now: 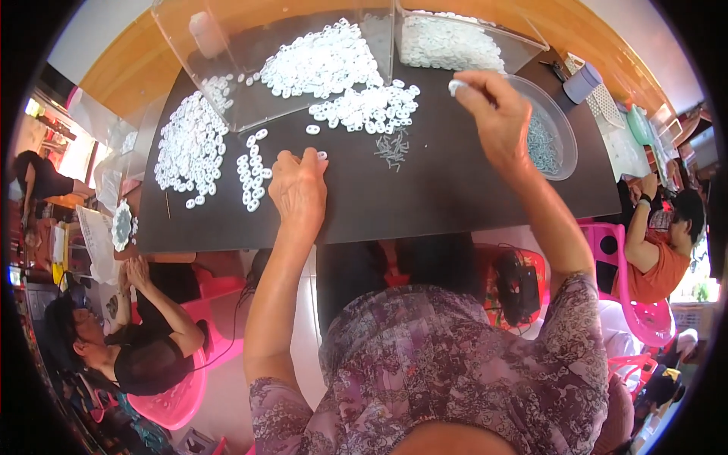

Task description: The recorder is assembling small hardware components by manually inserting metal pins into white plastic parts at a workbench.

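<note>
My left hand (298, 186) rests low over the dark table, fingers curled, with a small white oval plastic piece (322, 155) at its fingertips. Farther right, my right hand (497, 121) is raised near the back of the table and pinches another white oval piece (456, 87) between thumb and finger. Beside the left hand lies a small group of two-holed white pieces (250, 178). Between my hands sits a little pile of thin grey screws (391, 147). Behind it is a heap of white pieces (365, 108).
A clear plastic bin (265, 120) with white pieces lies at the back left, near another heap (191, 144). A second clear box (527, 32) stands at the back right. A clear bowl (570, 144) holds many screws. Seated people (125, 341) work on both sides.
</note>
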`<action>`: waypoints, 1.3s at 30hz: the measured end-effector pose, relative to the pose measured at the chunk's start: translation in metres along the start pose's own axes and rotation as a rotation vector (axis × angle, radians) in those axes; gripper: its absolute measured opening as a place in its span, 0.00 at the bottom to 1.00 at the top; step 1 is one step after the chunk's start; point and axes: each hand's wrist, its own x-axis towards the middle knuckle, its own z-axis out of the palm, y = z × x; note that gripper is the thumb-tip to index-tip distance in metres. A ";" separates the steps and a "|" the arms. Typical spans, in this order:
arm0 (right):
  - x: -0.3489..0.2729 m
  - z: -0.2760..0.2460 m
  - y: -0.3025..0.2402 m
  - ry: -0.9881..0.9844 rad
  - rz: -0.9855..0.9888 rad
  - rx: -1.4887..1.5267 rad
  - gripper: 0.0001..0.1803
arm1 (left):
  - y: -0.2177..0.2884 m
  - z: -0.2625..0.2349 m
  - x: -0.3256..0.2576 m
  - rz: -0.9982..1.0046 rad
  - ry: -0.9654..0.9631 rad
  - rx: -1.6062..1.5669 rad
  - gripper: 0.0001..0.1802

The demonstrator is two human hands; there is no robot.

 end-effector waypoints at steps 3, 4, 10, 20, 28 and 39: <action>0.044 -0.008 0.016 0.101 -0.186 -0.110 0.10 | 0.003 0.007 0.008 0.028 -0.005 -0.001 0.06; 0.060 -0.012 0.020 0.122 -0.203 -0.153 0.10 | 0.004 0.008 0.011 0.040 -0.020 -0.019 0.06; 0.144 -0.017 0.038 0.235 -0.422 -0.363 0.08 | 0.001 0.009 0.029 0.062 0.000 -0.021 0.10; 0.234 0.006 0.110 0.204 -0.430 -0.685 0.05 | -0.006 0.032 0.047 0.265 -0.058 -0.043 0.21; 0.245 0.007 0.132 -0.001 -0.296 -0.830 0.07 | -0.022 0.009 0.033 0.170 -0.090 -0.261 0.12; 0.214 0.002 0.108 0.067 -0.456 -0.580 0.12 | -0.008 0.000 0.035 0.261 -0.110 -0.195 0.23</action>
